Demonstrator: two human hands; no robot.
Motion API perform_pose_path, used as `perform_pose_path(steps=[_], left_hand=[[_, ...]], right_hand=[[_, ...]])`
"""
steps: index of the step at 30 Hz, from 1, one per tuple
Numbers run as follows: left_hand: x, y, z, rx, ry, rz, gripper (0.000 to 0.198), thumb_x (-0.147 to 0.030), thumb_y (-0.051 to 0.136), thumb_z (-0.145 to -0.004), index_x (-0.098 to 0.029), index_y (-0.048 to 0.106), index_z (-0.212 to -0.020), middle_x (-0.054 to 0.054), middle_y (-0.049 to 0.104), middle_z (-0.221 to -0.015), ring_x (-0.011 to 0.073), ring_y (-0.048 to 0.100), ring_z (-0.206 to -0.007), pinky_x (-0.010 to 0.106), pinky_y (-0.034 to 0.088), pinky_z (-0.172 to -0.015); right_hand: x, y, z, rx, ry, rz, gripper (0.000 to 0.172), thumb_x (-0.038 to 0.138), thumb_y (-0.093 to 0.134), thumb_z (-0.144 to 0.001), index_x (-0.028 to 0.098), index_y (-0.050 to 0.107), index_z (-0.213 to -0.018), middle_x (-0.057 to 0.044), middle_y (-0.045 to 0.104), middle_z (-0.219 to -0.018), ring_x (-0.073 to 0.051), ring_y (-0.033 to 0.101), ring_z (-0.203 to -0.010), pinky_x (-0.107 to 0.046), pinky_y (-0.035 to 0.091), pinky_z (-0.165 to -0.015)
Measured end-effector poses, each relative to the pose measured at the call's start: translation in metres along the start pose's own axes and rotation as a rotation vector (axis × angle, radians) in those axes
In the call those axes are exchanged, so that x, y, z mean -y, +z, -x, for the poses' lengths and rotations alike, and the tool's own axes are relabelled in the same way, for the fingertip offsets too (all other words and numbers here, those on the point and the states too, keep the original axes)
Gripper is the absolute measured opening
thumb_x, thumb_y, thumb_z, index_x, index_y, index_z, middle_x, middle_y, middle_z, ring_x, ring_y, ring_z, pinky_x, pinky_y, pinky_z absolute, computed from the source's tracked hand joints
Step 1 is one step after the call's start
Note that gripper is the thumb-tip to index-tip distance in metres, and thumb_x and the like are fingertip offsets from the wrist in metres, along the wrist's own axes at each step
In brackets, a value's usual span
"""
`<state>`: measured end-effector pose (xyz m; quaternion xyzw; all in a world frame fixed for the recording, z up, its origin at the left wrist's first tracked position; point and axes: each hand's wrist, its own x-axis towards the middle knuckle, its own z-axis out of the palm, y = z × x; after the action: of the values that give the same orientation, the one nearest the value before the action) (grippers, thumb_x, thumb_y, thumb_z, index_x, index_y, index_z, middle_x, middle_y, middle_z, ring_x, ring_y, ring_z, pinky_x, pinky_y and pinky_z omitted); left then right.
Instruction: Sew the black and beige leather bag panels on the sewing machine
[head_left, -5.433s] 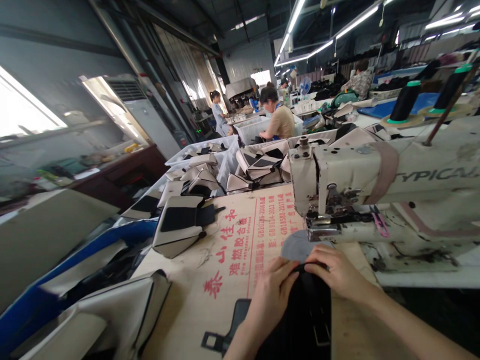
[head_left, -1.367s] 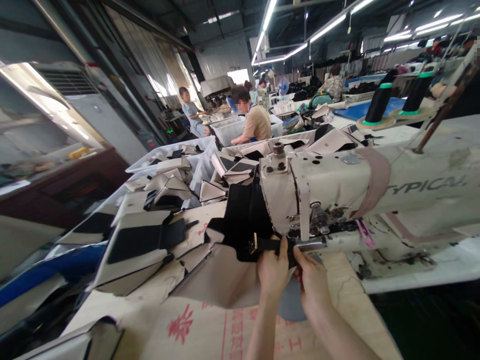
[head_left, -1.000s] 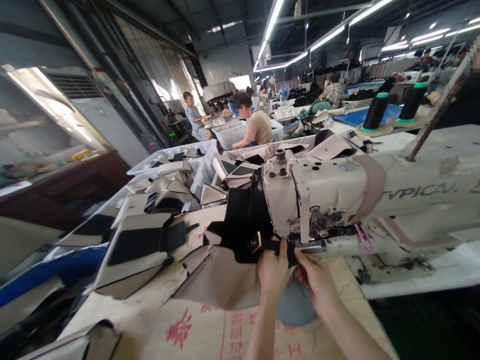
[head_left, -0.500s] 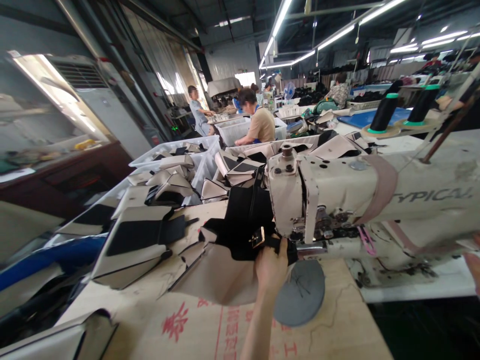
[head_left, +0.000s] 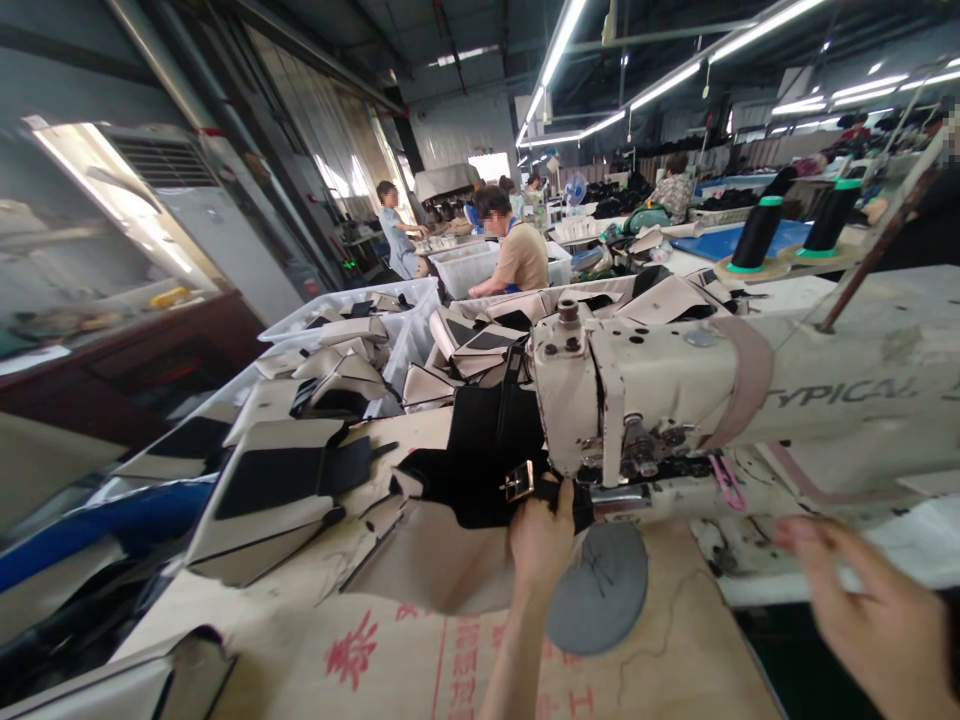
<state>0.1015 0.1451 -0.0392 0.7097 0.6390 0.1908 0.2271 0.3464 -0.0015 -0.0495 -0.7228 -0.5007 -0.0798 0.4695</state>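
Observation:
My left hand [head_left: 541,540] grips the black strap of a beige and black bag piece [head_left: 435,550] beside the needle area of a white sewing machine [head_left: 660,370]. A gold buckle [head_left: 517,482] shows just left of its fingers. Part of the black material lies against the machine head. At the lower right, my right hand [head_left: 870,610] is raised in front of the machine, fingers apart and holding nothing, slightly blurred. Below the machine arm, a round grey disc [head_left: 600,590] with loose black threads rests on the board.
Similar bag pieces [head_left: 277,480] are piled at the left and in white bins [head_left: 412,330] behind. Two black thread cones [head_left: 757,235] stand behind the machine. A wooden board [head_left: 390,650] with red print lies in front. People work farther back.
My right hand has come into view at the lower right, fingers apart. My left hand stays on the strap in about the same place. The view has shifted slightly.

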Motion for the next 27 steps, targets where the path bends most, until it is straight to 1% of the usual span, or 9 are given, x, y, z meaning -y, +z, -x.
perform_pose_path(steps=[2, 3, 6, 9, 12, 16, 21, 24, 27], left_hand=[[0.000, -0.001, 0.000, 0.000, 0.000, 0.006, 0.032, -0.041, 0.034, -0.089, -0.022, 0.060, -0.094, 0.006, 0.068, -0.082, 0.0179, 0.063, -0.082, 0.020, 0.038, -0.063], [-0.001, -0.001, 0.000, 0.001, -0.002, 0.011, 0.032, -0.040, 0.034, -0.089, -0.022, 0.060, -0.094, 0.006, 0.068, -0.083, 0.0180, 0.063, -0.082, 0.021, 0.038, -0.064], [-0.002, -0.001, 0.001, 0.000, 0.002, 0.011, 0.031, -0.039, 0.034, -0.089, -0.022, 0.060, -0.094, 0.007, 0.068, -0.085, 0.0193, 0.063, -0.084, 0.021, 0.038, -0.063], [-0.003, -0.002, 0.001, -0.014, 0.025, -0.009, 0.031, -0.038, 0.034, -0.089, -0.022, 0.061, -0.091, 0.007, 0.069, -0.085, 0.0200, 0.063, -0.083, 0.022, 0.036, -0.061], [-0.005, -0.003, 0.002, -0.016, 0.038, -0.039, 0.032, -0.037, 0.034, -0.089, -0.021, 0.061, -0.090, 0.007, 0.069, -0.083, 0.0198, 0.064, -0.078, 0.023, 0.034, -0.058], [-0.007, -0.004, 0.002, -0.018, 0.030, -0.081, 0.032, -0.036, 0.034, -0.089, -0.020, 0.061, -0.092, 0.008, 0.069, -0.082, 0.0200, 0.064, -0.077, 0.024, 0.033, -0.057], [-0.006, -0.001, 0.000, -0.001, -0.017, -0.121, 0.039, -0.041, 0.033, -0.089, -0.019, 0.064, -0.096, 0.009, 0.070, -0.080, 0.0217, 0.064, -0.077, 0.025, 0.035, -0.058], [-0.005, 0.000, -0.005, 0.014, -0.041, -0.154, 0.045, -0.045, 0.032, -0.087, -0.017, 0.067, -0.090, 0.011, 0.070, -0.078, 0.0231, 0.065, -0.078, 0.026, 0.036, -0.058], [-0.006, -0.001, -0.014, 0.033, -0.053, -0.195, 0.046, -0.044, 0.034, -0.086, -0.015, 0.069, -0.079, 0.014, 0.069, -0.082, 0.0241, 0.064, -0.082, 0.026, 0.036, -0.058]], right_hand=[[0.050, 0.044, 0.011, 0.358, 0.001, -0.126, 0.033, 0.044, 0.039, -0.088, 0.019, 0.059, -0.094, -0.006, 0.065, -0.081, -0.018, 0.061, -0.069, -0.026, 0.045, -0.064], [0.071, 0.065, 0.014, 0.462, 0.012, -0.147, 0.035, 0.045, 0.035, -0.089, 0.019, 0.056, -0.100, -0.006, 0.065, -0.081, -0.018, 0.061, -0.068, -0.026, 0.044, -0.062], [0.112, 0.111, 0.013, 0.572, -0.001, -0.054, 0.038, 0.043, 0.028, -0.091, 0.016, 0.053, -0.097, -0.010, 0.064, -0.084, -0.021, 0.061, -0.070, -0.028, 0.040, -0.058], [0.124, 0.130, 0.008, 0.558, 0.034, 0.029, 0.036, 0.037, 0.028, -0.091, 0.013, 0.054, -0.085, -0.014, 0.062, -0.075, -0.023, 0.059, -0.062, -0.028, 0.030, -0.050], [0.122, 0.134, 0.007, 0.519, 0.108, -0.073, 0.031, 0.032, 0.033, -0.088, 0.013, 0.054, -0.078, -0.013, 0.060, -0.067, -0.021, 0.055, -0.055, -0.027, 0.024, -0.049], [0.117, 0.137, 0.008, 0.485, 0.188, -0.222, 0.027, 0.033, 0.040, -0.085, 0.016, 0.055, -0.072, -0.008, 0.059, -0.062, -0.017, 0.051, -0.055, -0.026, 0.025, -0.051], [0.115, 0.150, 0.018, 0.402, 0.395, -0.446, 0.037, 0.041, 0.038, -0.085, 0.018, 0.050, -0.059, -0.001, 0.050, -0.053, -0.013, 0.043, -0.051, -0.024, 0.028, -0.050], [0.116, 0.158, 0.023, 0.336, 0.540, -0.537, 0.041, 0.046, 0.036, -0.085, 0.019, 0.044, -0.055, 0.003, 0.039, -0.047, -0.011, 0.034, -0.047, -0.023, 0.025, -0.046], [0.117, 0.160, 0.019, 0.305, 0.602, -0.592, 0.042, 0.048, 0.043, -0.081, 0.019, 0.042, -0.051, 0.004, 0.035, -0.045, -0.011, 0.030, -0.047, -0.023, 0.023, -0.046]])
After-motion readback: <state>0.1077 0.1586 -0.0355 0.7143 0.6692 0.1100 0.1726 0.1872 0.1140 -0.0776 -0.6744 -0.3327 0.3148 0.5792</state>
